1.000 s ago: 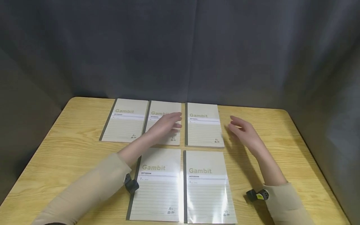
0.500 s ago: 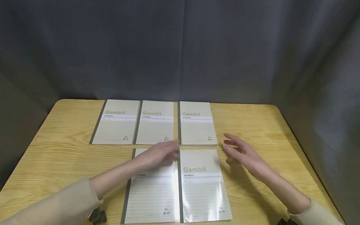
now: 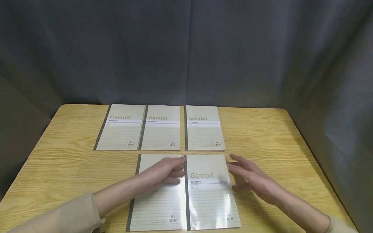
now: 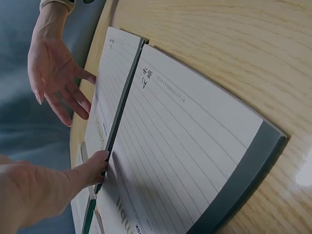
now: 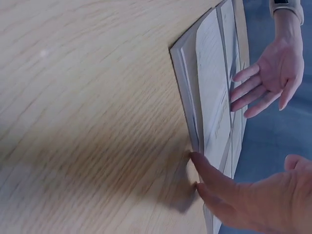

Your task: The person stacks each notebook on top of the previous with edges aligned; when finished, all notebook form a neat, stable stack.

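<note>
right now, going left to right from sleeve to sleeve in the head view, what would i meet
Left sleeve → left hand → near-right notebook → right hand → right sleeve

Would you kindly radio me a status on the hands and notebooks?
Left hand at spine of near-right notebook; right hand by its opposite edge. Notebook lying on table. Nothing visibly blocking.
</note>
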The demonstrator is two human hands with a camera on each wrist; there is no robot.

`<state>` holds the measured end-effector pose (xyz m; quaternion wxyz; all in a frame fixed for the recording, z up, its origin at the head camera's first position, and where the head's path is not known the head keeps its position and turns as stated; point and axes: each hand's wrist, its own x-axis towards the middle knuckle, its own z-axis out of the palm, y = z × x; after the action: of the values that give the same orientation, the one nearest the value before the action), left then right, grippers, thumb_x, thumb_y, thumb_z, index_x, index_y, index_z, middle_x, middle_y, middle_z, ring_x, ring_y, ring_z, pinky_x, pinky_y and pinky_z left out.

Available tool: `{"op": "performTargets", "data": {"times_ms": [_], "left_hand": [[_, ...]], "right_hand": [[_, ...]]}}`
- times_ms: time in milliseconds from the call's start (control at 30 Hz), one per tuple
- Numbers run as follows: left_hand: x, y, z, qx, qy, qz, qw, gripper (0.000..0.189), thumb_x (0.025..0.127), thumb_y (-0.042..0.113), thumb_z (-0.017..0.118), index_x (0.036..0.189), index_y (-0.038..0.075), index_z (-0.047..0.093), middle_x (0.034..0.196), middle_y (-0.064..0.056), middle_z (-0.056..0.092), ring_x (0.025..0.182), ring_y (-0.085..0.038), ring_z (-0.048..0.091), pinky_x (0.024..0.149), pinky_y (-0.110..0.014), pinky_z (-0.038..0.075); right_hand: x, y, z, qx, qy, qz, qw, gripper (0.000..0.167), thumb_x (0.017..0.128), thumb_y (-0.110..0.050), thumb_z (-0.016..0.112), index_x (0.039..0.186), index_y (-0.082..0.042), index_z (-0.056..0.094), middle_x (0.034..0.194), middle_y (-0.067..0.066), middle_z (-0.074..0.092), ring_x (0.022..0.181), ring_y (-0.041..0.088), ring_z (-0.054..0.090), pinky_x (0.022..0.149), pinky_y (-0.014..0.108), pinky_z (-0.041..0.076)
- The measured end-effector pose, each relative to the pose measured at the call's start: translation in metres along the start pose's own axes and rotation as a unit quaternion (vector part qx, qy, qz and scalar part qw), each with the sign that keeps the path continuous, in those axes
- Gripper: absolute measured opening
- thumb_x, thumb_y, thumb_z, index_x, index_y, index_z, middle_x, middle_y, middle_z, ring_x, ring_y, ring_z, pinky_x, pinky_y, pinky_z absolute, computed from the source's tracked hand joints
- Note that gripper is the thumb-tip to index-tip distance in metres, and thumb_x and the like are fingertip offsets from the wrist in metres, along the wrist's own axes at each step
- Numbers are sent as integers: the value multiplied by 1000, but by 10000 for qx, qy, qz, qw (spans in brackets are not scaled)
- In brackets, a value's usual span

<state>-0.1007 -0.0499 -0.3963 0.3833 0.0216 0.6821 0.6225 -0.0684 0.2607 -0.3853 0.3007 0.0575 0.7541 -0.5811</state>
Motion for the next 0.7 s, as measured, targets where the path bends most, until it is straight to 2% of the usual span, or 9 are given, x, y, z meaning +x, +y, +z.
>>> {"op": "performTargets", "data": {"times_ms": [133, 200, 267, 367, 433, 500, 600, 700], "left_hand": [[1, -2, -1, -134, 18, 26, 9999, 63, 109, 37, 41, 152, -8, 40, 154, -34, 45, 143, -44, 49, 106, -46, 57], [2, -2, -1, -210, 39, 9, 9998, 63, 109, 36, 42, 153, -8, 39, 154, -34, 45, 143, -44, 50, 104, -45, 58], [2, -3, -2, -314, 85, -19, 9995, 62, 108, 34, 44, 153, -8, 37, 154, -34, 45, 142, -44, 51, 103, -44, 59], [3, -5, -4, -478, 157, -36, 9987, 63, 107, 31, 46, 154, -10, 35, 154, -35, 44, 140, -44, 53, 102, -43, 60], [3, -7, -5, -589, 219, -37, 9980, 61, 107, 29, 47, 153, -11, 36, 152, -35, 46, 138, -44, 55, 102, -43, 60], [3, -9, -7, -695, 259, -9, 9972, 61, 107, 28, 47, 152, -12, 37, 150, -36, 48, 136, -44, 56, 103, -42, 59], [4, -11, -10, -803, 261, 38, 9964, 60, 107, 28, 48, 151, -12, 38, 149, -36, 50, 135, -44, 58, 105, -42, 58], [6, -12, -11, -863, 234, 81, 9960, 60, 106, 28, 49, 150, -12, 39, 148, -36, 51, 134, -44, 59, 107, -43, 57]], "right_hand": [[1, 1, 1, 20, 0, 176, 9998, 83, 104, -38, 55, 163, 1, 11, 164, 32, 26, 154, 48, 27, 114, 63, 46], [2, 2, 1, 88, 3, 208, 9997, 82, 105, -36, 53, 162, 5, 10, 162, 34, 29, 152, 48, 31, 114, 64, 45], [3, 2, 0, 177, 18, 242, 9995, 82, 106, -34, 52, 161, 9, 10, 160, 35, 31, 150, 50, 35, 112, 62, 48], [5, 3, -1, 404, 75, 341, 9986, 79, 105, -29, 55, 159, 12, 14, 155, 35, 38, 141, 46, 48, 102, 51, 59], [6, 3, -3, 413, 84, 437, 9982, 77, 104, -27, 56, 158, 13, 18, 142, 29, 51, 130, 38, 59, 99, 47, 61], [7, 3, -4, 382, 45, 513, 9979, 76, 104, -27, 56, 156, 14, 21, 125, 17, 61, 118, 27, 64, 98, 45, 62], [9, 4, -6, 302, -84, 562, 9979, 73, 104, -27, 55, 155, 15, 24, 99, 1, 63, 106, 18, 65, 99, 43, 62], [11, 7, -6, 163, -171, 533, 9983, 71, 104, -28, 54, 154, 16, 27, 98, 1, 63, 105, 17, 66, 99, 41, 61]]}}
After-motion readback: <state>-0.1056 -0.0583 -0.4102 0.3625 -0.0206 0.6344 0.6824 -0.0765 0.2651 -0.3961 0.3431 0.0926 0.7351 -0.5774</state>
